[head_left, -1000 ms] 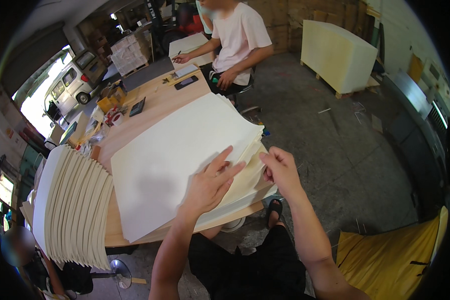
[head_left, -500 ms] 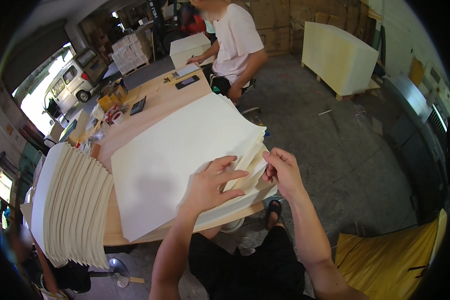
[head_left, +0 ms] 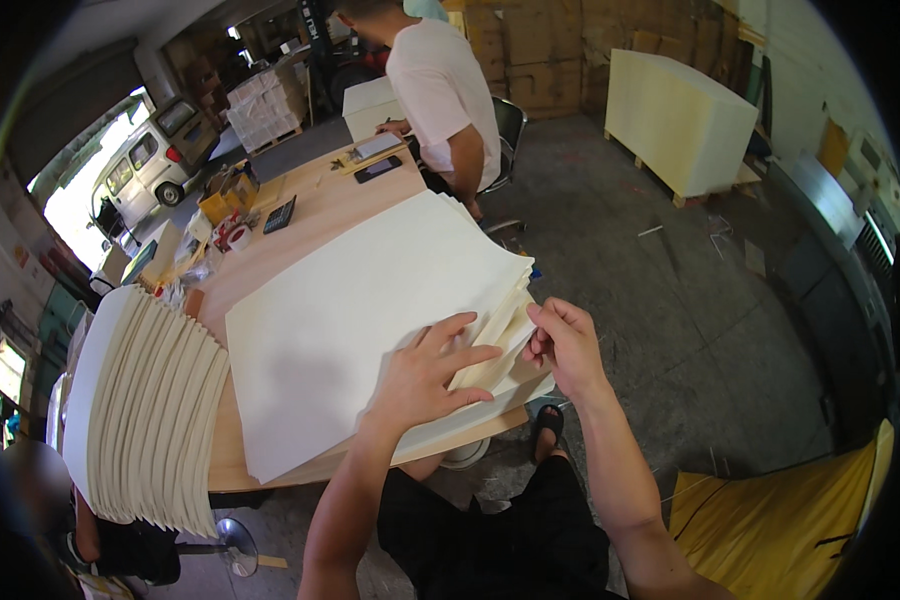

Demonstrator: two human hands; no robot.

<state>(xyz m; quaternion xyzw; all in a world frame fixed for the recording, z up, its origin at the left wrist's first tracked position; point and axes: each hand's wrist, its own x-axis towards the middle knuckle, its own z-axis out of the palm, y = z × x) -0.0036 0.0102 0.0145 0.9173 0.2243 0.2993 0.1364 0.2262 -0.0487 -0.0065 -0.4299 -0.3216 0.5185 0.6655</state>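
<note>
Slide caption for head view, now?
Stacked pale sheets on a wooden table: left hand spread on top, right hand curled at their edge.

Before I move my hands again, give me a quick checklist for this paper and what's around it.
1. Left hand at the paper stack: ok, fingers spread over its right side.
2. Right hand gripping a sheet: cannot tell; its fingers are curled at the right edge, their hold partly hidden.
3. Sheets even along that edge: not ok, they bend and spread apart.
4. Phone and calculator off the stack: ok, both lie on the table beyond it.
5. Fanned pile apart from the stack: cannot tell; their edges meet in this view.
</note>
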